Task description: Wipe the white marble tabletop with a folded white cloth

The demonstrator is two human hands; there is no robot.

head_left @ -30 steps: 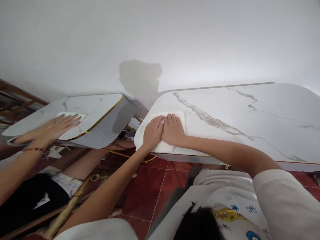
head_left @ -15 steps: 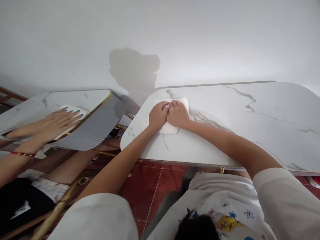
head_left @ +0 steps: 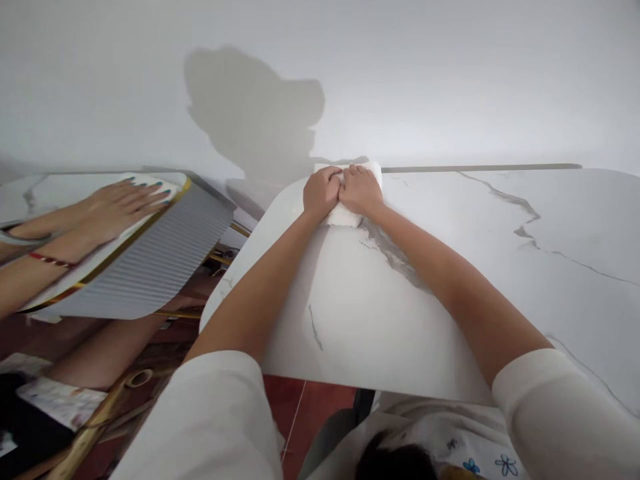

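Observation:
Both my hands press side by side on a folded white cloth (head_left: 346, 215) at the far edge of a white marble-patterned table (head_left: 450, 280), close to the wall. My left hand (head_left: 321, 191) lies curled over the cloth's left half. My right hand (head_left: 361, 189) covers its right half, fingers bent down onto it. Both arms reach far forward across the tabletop. Only the cloth's near edge and far corner show from under my hands.
At the left stands a smaller marble table (head_left: 150, 253) with a gold rim and ribbed grey side. Another person's hand (head_left: 113, 207) with painted nails lies flat on a white cloth there. Red floor tiles (head_left: 300, 413) show between the tables.
My hands have pushed the cloth away from me, from the table's near left corner to its far edge by the wall. The other person's hand has slid forward on the small table.

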